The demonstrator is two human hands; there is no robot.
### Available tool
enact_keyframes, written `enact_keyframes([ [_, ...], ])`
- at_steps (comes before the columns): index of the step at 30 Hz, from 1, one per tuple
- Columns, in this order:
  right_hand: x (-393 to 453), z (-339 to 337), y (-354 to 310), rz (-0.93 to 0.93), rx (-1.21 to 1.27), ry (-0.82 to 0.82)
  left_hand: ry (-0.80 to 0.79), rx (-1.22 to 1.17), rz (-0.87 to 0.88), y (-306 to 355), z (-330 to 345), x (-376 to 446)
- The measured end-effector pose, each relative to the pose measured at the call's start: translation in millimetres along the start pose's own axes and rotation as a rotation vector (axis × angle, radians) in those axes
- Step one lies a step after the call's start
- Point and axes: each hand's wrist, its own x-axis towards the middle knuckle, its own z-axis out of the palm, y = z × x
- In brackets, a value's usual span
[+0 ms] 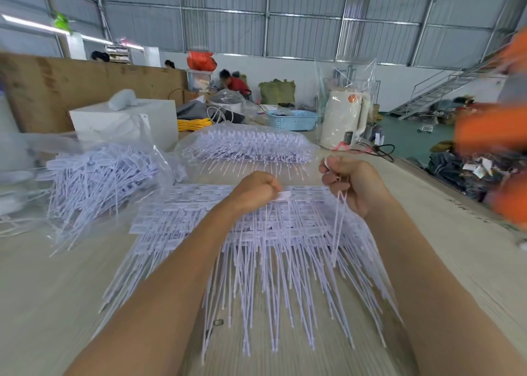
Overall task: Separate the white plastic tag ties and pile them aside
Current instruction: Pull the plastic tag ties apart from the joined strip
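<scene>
A flat stack of joined white tag ties (199,227) lies on the table in front of me, tails pointing toward me. My left hand (253,190) rests on the stack and pinches one tag head (284,195) at its top edge. My right hand (349,184) is raised just right of it, fingers curled round a few loose ties (339,221) whose tails hang down over the stack. A heap of separated ties (97,181) lies at the left on clear plastic.
A bagged bundle of ties (251,147) lies behind the stack. A white box (125,119), a blue basket (293,119) and a wrapped white kettle (345,119) stand further back. The table edge runs along the right, where a blurred orange shape (490,130) shows.
</scene>
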Motion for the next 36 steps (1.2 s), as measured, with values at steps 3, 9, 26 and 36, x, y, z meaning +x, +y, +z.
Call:
enact_keyframes([
  [3, -4, 5, 4, 0.025, -0.076, -0.021, -0.024, 0.029, -0.010, 2, 0, -3],
  [9, -2, 30, 39, 0.036, -0.707, 0.050, -0.099, 0.000, 0.040, 8, -9, -10],
  [26, 0, 29, 47, -0.193, -0.823, 0.024, -0.125, 0.068, 0.027, 4, -18, -14],
  [36, 0, 41, 53, -0.601, -1.186, 0.134, -0.074, -0.157, -0.075, 13, -17, -9],
])
